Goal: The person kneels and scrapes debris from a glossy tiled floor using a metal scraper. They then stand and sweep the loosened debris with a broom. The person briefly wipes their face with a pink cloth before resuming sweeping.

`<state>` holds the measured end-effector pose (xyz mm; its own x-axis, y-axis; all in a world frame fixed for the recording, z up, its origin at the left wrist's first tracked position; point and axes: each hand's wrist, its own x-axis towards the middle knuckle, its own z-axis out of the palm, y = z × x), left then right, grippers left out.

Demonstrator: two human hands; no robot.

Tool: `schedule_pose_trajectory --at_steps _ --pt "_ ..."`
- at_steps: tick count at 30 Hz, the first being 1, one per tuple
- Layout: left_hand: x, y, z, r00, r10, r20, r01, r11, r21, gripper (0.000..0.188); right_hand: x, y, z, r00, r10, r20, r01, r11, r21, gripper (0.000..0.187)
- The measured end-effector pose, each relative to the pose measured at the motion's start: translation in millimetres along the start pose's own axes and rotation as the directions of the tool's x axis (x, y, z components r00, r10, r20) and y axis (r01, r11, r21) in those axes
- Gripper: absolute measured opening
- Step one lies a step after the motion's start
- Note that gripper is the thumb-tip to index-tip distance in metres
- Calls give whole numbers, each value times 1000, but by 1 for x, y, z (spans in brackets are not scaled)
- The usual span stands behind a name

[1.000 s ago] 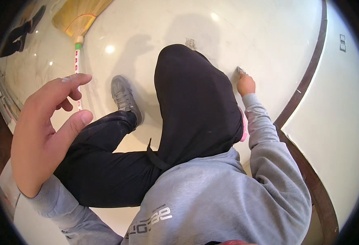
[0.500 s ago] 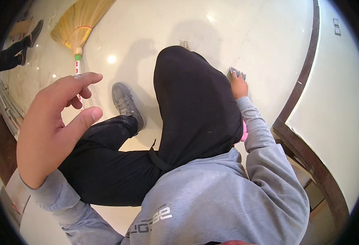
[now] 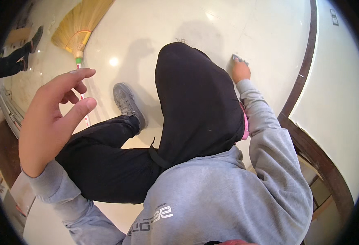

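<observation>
Holding what seems a scraper (image 3: pixel 235 57): right hand (image 3: pixel 241 72).

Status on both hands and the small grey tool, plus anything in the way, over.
Left hand raised, half-open, empty. Right hand gripping small grey tool near floor. Broom lies off left, clear of tool.

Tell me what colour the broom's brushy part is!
The broom's bristles are straw yellow, showing best in the head view.

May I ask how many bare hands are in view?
2: the left hand, raised and empty at left, and the right hand, holding a grey tool at upper right. The other person's hands don't show, only legs.
</observation>
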<state>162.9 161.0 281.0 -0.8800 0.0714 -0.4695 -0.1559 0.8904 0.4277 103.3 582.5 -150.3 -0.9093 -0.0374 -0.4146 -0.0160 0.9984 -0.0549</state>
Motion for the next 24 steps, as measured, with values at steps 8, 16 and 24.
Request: schedule_pose_trajectory --at_steps 8,16,24 --pt "13 0 4 998 -7 59 7 1000 -9 42 8 16 -2 998 57 -17 -57 998 6 28" --pt "15 -2 2 999 -9 41 10 999 -30 42 -11 20 23 986 -2 -170 -24 989 -147 28" --pt "17 0 3 998 -6 59 9 999 -39 41 -36 18 12 999 -38 11 38 998 -47 34"
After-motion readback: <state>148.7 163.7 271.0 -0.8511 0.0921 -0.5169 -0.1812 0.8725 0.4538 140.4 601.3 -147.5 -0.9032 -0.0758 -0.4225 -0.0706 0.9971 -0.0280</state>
